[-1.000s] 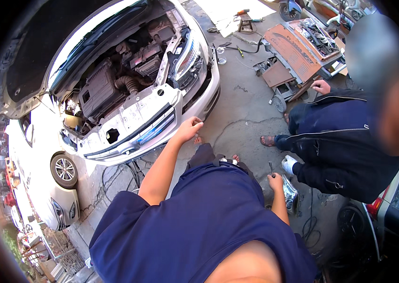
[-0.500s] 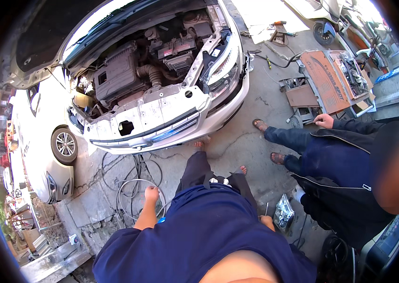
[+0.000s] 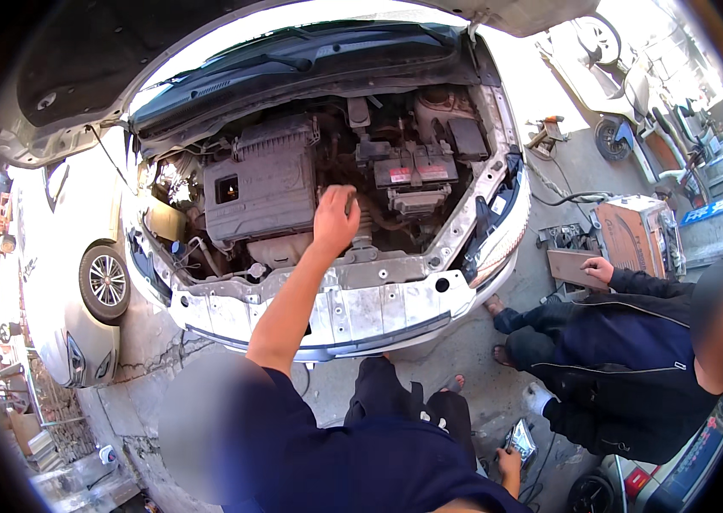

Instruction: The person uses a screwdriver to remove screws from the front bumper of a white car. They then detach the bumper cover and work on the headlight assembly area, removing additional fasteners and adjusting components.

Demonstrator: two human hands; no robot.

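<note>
Ground: grey, cracked concrete (image 3: 332, 392) lay under the cars and feet, with bright sun farther back.
Left hand (image 3: 337, 218): it reached over the engine bay, with its fingers curled close together. I could not tell if they held anything.
Engine cover (image 3: 259, 192): big and dark, it sat toward the bay's left edge. The left hand was just beside its right edge.
Ribbed hose (image 3: 363, 235): it ran by the left hand, toward the bay's front edge.
Battery (image 3: 417, 171): it sat nearer the bay's right edge, with red on it.
Right hand (image 3: 509, 462): it was low down, with bent fingers, too small to tell if they gripped anything.
Clear lamp (image 3: 523, 439): it was shiny and right by that hand. I could not tell if they touched.
White car (image 3: 353, 312): its hood (image 3: 62, 77) was up.
Other person (image 3: 609, 415): they wore a black jacket and one white glove (image 3: 537, 398), past the car's front right corner.
Orange machine (image 3: 622, 235): it stood behind their bare hand (image 3: 598, 270).
</note>
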